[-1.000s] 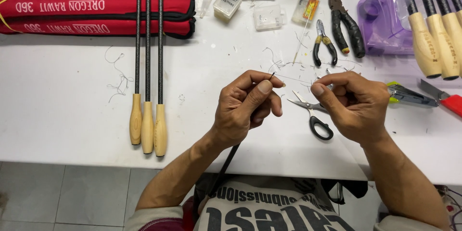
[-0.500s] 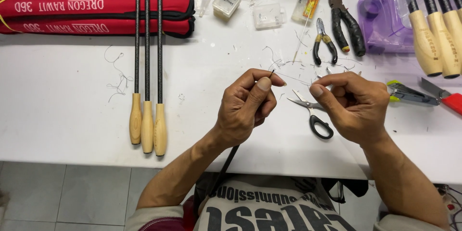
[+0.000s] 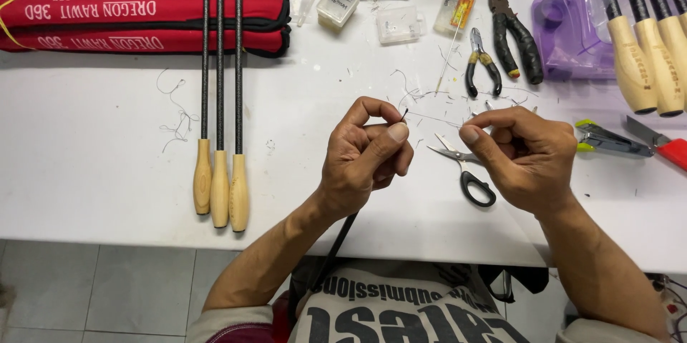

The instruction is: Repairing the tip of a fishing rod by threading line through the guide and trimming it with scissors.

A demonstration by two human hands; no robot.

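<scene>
A thin black rod [image 3: 336, 243] runs up from the person's lap into the left hand [image 3: 363, 153], which pinches its tip above the white desk [image 3: 93, 164]. The right hand [image 3: 521, 157], fingers pressed together, pinches a fine thread [image 3: 433, 120] leading to that tip, just above small black-handled scissors [image 3: 469, 175].

A white worktable [image 3: 93, 171] I look down on.
Three wooden-handled rods [image 3: 220, 100], red rolled cases [image 3: 143, 21], pliers [image 3: 514, 32] and scissors [image 3: 465, 171] lie on it.
</scene>
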